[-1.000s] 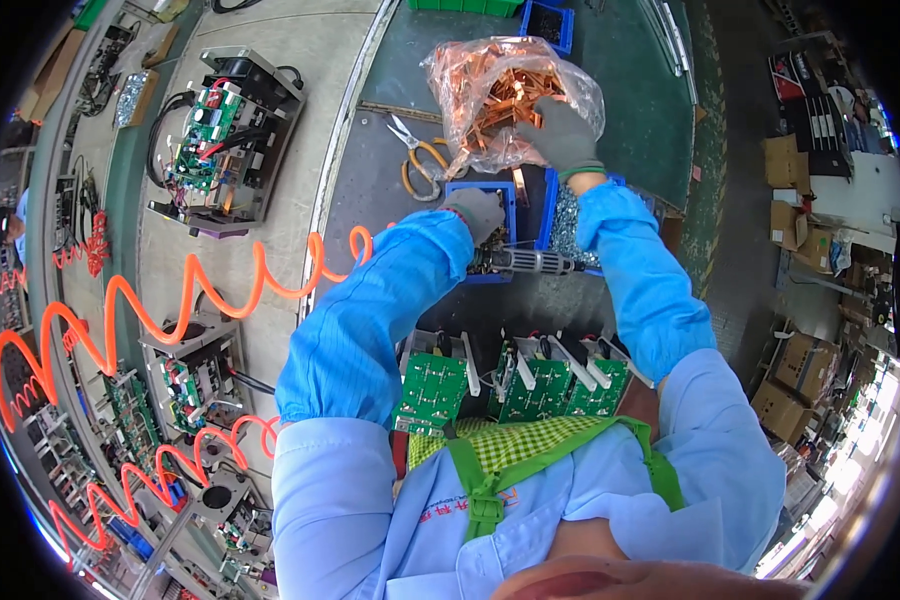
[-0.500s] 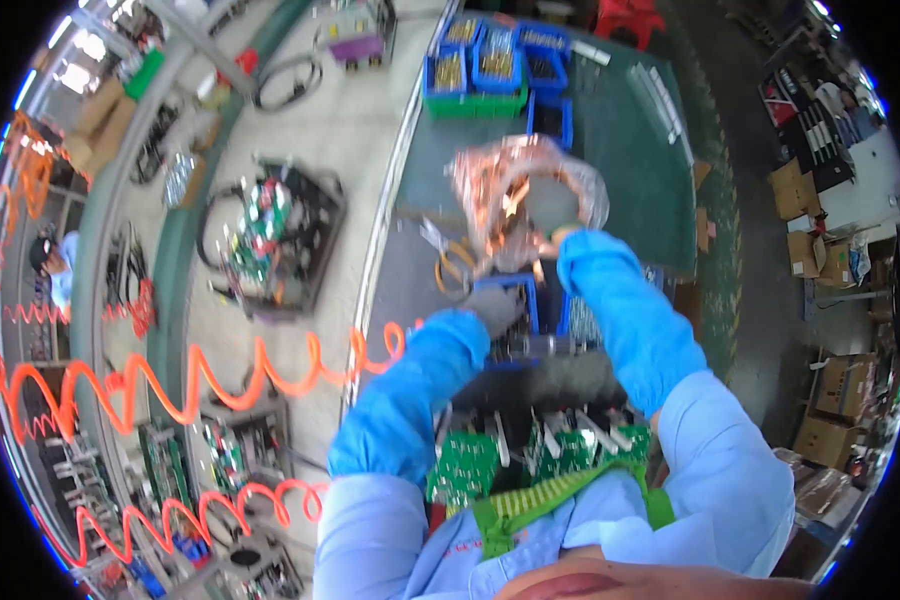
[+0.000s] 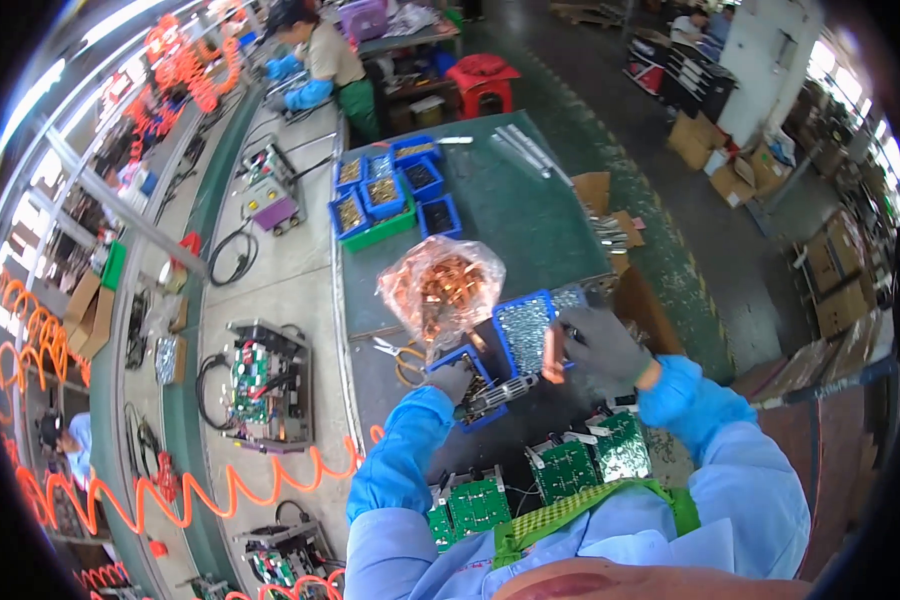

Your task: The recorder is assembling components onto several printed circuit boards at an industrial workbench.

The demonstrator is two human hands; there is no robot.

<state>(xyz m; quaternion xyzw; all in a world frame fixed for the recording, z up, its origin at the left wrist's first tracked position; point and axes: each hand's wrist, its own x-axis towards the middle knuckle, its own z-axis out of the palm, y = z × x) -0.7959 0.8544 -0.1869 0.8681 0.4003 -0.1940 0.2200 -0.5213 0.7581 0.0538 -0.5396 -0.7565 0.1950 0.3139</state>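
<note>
My right hand (image 3: 604,345), in a grey glove, is closed on a flat copper strip (image 3: 553,354), which hangs from its fingertips near a blue bin of small silvery screws (image 3: 525,332). My left hand (image 3: 451,381), also gloved, is low at another blue bin (image 3: 485,424); its fingertips are hidden. Beside it a grey ribbed metal part (image 3: 501,396) lies slantwise across that bin, and whether the hand touches it I cannot tell. A clear plastic bag full of copper pieces (image 3: 452,284) stands open beyond both hands. Orange-handled scissors (image 3: 407,365) lie left of the bins.
Green circuit boards (image 3: 567,470) line the near edge by my apron. Several blue bins of small hardware (image 3: 382,191) stand at the far left of the table (image 3: 515,210). An orange coiled hose (image 3: 232,500) hangs at left, and another person (image 3: 325,60) works beyond the table.
The view has shifted. My right hand has left the bag and come nearer, to the right, with a copper strip in it. My left hand stays at the blue bin.
</note>
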